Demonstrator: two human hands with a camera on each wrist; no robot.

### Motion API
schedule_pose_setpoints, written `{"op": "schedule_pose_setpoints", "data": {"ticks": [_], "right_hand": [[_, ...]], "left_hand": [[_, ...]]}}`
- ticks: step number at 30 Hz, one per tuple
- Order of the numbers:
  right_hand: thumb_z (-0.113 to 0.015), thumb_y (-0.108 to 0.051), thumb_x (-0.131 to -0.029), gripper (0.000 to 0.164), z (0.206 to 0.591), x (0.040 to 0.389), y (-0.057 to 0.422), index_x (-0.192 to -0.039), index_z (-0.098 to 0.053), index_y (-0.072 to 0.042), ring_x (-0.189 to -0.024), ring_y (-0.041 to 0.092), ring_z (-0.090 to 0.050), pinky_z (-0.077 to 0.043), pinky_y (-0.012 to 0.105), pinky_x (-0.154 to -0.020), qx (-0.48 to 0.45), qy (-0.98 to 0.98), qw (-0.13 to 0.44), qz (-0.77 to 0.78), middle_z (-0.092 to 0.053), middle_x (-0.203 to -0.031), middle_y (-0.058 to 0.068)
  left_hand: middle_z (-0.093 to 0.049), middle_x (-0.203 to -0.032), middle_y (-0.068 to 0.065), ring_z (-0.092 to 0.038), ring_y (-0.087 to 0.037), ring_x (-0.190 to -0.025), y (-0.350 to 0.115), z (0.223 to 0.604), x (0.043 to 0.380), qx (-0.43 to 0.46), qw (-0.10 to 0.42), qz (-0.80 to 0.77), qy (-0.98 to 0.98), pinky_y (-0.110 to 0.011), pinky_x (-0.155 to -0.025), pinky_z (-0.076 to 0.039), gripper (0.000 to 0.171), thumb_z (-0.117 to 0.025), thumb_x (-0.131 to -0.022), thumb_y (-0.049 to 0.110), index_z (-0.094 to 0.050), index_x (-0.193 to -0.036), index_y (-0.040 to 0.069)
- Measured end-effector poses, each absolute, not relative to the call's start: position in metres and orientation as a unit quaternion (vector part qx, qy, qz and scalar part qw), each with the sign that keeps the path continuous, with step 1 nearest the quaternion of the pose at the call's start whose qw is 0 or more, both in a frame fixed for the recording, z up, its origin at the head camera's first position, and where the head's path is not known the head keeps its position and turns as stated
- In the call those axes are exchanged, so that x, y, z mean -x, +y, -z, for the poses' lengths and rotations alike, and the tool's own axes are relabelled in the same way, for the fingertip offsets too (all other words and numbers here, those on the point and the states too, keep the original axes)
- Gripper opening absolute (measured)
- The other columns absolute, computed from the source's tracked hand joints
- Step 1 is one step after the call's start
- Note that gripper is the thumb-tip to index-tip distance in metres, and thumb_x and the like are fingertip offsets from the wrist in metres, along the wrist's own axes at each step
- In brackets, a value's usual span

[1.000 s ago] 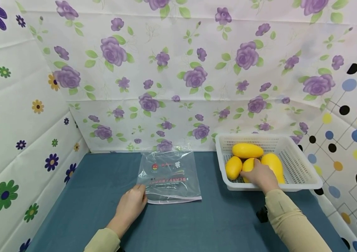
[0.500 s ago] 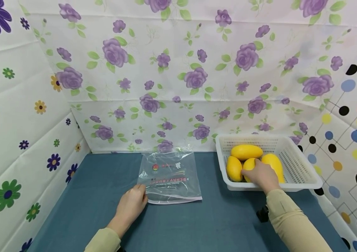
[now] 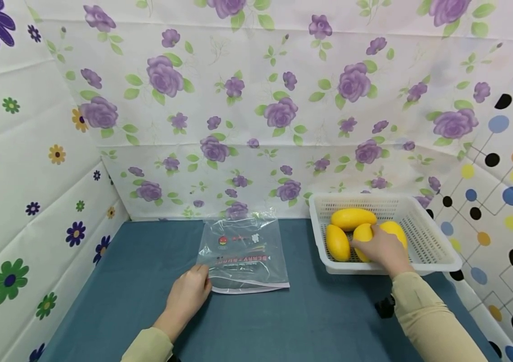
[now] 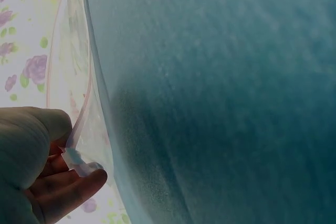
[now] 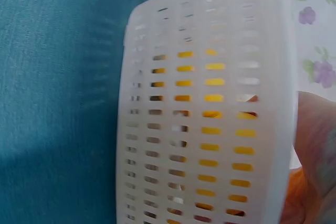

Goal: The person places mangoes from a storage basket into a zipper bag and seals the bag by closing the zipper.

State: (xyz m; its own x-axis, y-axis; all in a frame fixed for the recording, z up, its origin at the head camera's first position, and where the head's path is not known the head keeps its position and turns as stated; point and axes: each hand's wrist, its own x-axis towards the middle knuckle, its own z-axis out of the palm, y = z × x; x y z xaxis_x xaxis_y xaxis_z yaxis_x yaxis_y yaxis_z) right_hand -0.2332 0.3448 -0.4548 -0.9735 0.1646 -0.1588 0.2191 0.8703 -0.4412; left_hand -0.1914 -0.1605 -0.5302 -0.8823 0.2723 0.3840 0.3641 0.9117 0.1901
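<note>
A clear zip bag with red and white print lies flat on the blue cloth. My left hand pinches its near left corner; in the left wrist view the thumb and fingers of that hand hold the bag's edge, whose two zip strips part a little. To the right, my right hand reaches over the near rim of a white plastic basket and grips a yellow mango. Other mangoes surround it: one behind, one at the left, and one at the right, partly behind the hand.
Blue cloth covers the table. A flowered sheet rises behind it, with patterned sheets at both sides. In the right wrist view the slotted basket wall hides most of the fruit.
My right hand has shifted slightly right inside the basket, and the gripped mango has moved with it. The left mango has turned a little. My left hand stays at the bag's corner.
</note>
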Motion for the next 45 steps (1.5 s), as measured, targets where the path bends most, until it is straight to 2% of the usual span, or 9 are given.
{"op": "schedule_pose_setpoints", "data": {"ticks": [6,14,22,45], "right_hand": [[-0.062,-0.06,-0.098,0.104,0.448,0.231,0.348,-0.165,-0.021,0.008,-0.12,0.052,-0.052,-0.042,0.069,-0.103,-0.099,0.963,0.058,0.245,-0.041,-0.154,0.041],[-0.06,-0.067,-0.099,0.107,0.443,0.224,0.353,-0.167,-0.018,0.004,-0.14,0.061,-0.037,-0.033,0.073,-0.112,-0.104,0.957,0.056,0.266,-0.029,-0.162,0.041],[-0.057,-0.071,-0.1,0.107,0.443,0.219,0.357,-0.169,-0.017,0.0,-0.138,0.064,-0.039,-0.037,0.074,-0.107,-0.082,0.962,0.039,0.257,-0.031,-0.16,0.043],[-0.061,-0.075,-0.096,0.109,0.439,0.205,0.344,-0.171,-0.02,-0.008,-0.136,0.06,-0.044,-0.039,0.075,-0.105,-0.062,0.959,-0.036,0.273,-0.038,-0.159,0.039]], "left_hand": [[-0.044,-0.069,0.002,-0.04,-0.01,-0.054,-0.16,0.531,0.194,0.162,0.175,0.131,-0.962,-0.031,-0.049,-0.038,0.034,-0.081,-0.085,-0.003,-0.052,-0.075,0.013],[-0.042,-0.067,0.003,-0.038,-0.01,-0.053,-0.16,0.532,0.194,0.165,0.185,0.133,-0.96,-0.031,-0.048,-0.037,0.037,-0.082,-0.084,-0.003,-0.051,-0.073,0.013],[-0.042,-0.068,0.003,-0.038,-0.01,-0.053,-0.16,0.533,0.193,0.167,0.188,0.137,-0.958,-0.031,-0.049,-0.036,0.037,-0.082,-0.083,-0.004,-0.051,-0.074,0.013],[-0.043,-0.068,0.003,-0.039,-0.01,-0.053,-0.159,0.535,0.191,0.167,0.182,0.132,-0.96,-0.031,-0.049,-0.037,0.037,-0.082,-0.084,-0.003,-0.051,-0.074,0.013]]}}
